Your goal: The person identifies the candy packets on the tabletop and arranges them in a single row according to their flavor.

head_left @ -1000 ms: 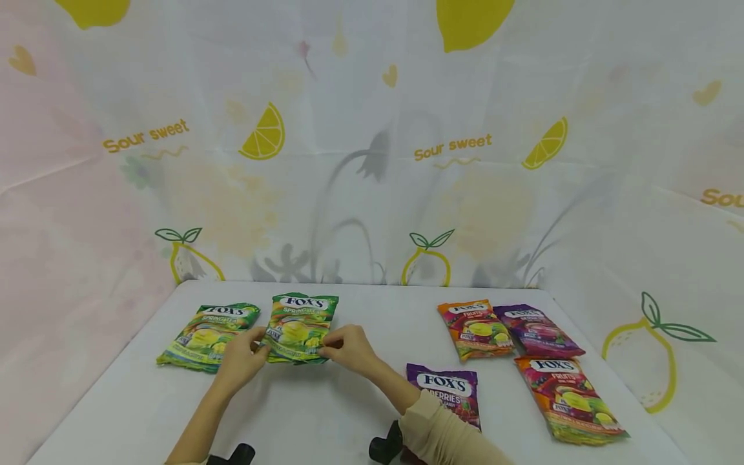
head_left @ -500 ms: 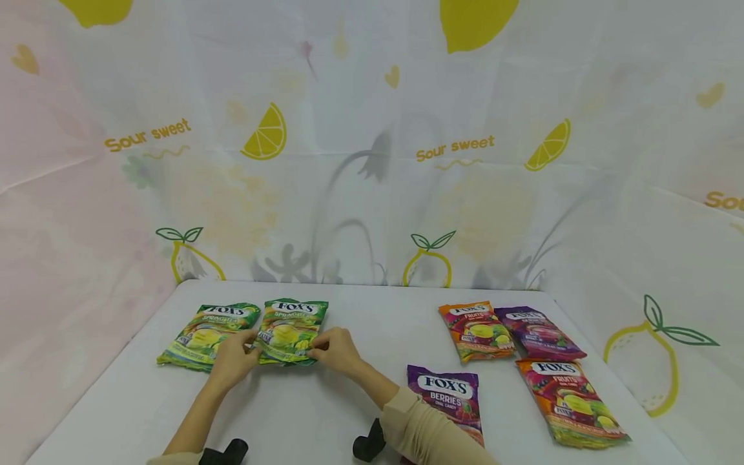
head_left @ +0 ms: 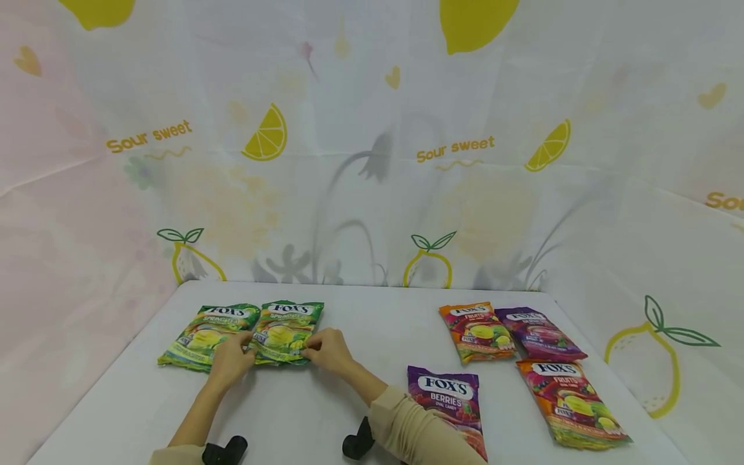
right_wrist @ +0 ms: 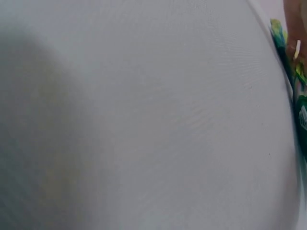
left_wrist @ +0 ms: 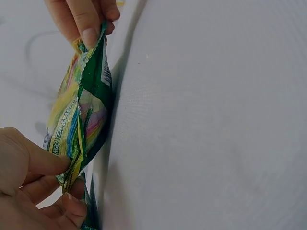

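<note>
So, both hands are pinching the same green bag [head_left: 285, 332], the left hand [head_left: 231, 363] at its lower left corner and the right hand [head_left: 330, 351] at the lower right one. That bag is toward the far left corner of the table [head_left: 378, 326], alongside the other green bag [head_left: 203, 337], and their edges look like they meet. Can't tell if its bottom is flat down or slightly raised. I'd call this the placing and straightening step, and finishing it calls for loosening both pinches together so the other one doesn't get nudged. Further out, an orange bag [head_left: 479, 332] and a purple bag [head_left: 537, 334] lie toward the far right corner, another orange bag [head_left: 572, 407] sits along the right edge, and a second purple bag [head_left: 447, 400] is closer to the near edge, partly hidden by the right sleeve [head_left: 421, 429].
</note>
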Available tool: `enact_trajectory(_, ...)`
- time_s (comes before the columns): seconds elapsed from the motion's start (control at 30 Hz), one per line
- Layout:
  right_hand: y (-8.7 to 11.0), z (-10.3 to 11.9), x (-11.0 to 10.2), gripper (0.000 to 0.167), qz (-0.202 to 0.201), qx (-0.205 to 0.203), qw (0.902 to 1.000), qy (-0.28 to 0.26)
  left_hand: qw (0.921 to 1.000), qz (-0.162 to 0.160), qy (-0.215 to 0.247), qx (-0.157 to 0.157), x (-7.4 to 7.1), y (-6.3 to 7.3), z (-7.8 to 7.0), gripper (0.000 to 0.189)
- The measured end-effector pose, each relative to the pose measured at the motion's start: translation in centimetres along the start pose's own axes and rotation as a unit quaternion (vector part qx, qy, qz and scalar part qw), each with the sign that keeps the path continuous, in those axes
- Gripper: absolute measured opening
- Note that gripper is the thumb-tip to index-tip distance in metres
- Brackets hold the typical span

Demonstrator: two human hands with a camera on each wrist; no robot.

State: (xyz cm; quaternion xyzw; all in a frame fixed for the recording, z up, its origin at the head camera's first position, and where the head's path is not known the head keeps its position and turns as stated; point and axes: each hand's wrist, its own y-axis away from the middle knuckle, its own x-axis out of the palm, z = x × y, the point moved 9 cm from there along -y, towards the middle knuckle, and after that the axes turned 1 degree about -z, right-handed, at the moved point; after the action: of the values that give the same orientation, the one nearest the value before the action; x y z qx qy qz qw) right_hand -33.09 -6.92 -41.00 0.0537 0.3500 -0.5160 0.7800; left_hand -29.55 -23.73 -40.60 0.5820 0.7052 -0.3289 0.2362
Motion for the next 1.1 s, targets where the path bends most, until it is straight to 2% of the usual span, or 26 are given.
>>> enact_trajectory(0.17,-0.2,0.1,0.1,0.008,-0.003,0.013,0.9998,0.012,0.9998,-0.004,-0.006,-0.021,-0.1,-0.1,0.5,0.038)
enact_trajectory(0.43,-0.8,0.2,0.7,0.009,0.012,0.033,0.9984,0.043,0.9994,-0.006,0.007,-0.034,-0.4,-0.4,1.6,0.041)
enact_trajectory(0.77,-1.5,0.6,2.0,0.009,0.019,0.038,0.9981,0.044,0.9996,-0.014,-0.005,-0.022,-1.4,-0.3,2.5,0.041)
enact_trajectory(1.1,-2.4,1.1,2.9,0.011,0.009,0.040,0.9974,0.059,0.9991,-0.025,-0.011,-0.034,-2.3,-0.6,3.6,0.041)
